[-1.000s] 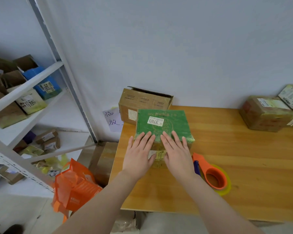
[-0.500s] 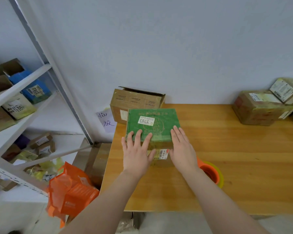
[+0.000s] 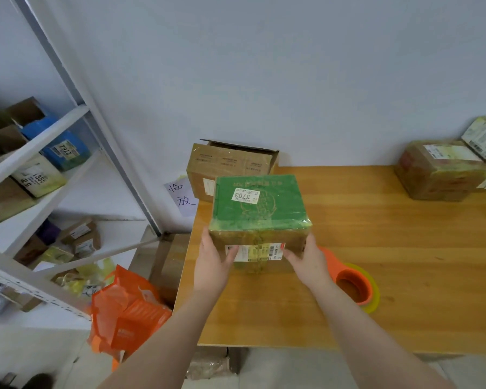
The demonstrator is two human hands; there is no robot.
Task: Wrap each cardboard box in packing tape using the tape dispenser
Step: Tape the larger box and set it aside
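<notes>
Grip: your left hand (image 3: 212, 265) and right hand (image 3: 306, 259) clasp the box (image 3: 260, 209) by its sides.
Box: on the table (image 3: 404, 276), near its left edge.
Risk: slick tape may let it slip; your right wrist could knock the tape dispenser (image 3: 351, 282).

The box (image 3: 260, 220) is at the table's (image 3: 404, 262) left end, between the hands: left hand (image 3: 212, 262) at its 8 o'clock, right hand (image 3: 306, 259) at 4. A carton (image 3: 230, 167) sits just behind at 11. The dispenser (image 3: 354, 284) lies on the table at 4, beside the right hand. Parcels (image 3: 438, 175) lie well apart at 2, and a shelf (image 3: 40, 164) is at 9.
</notes>
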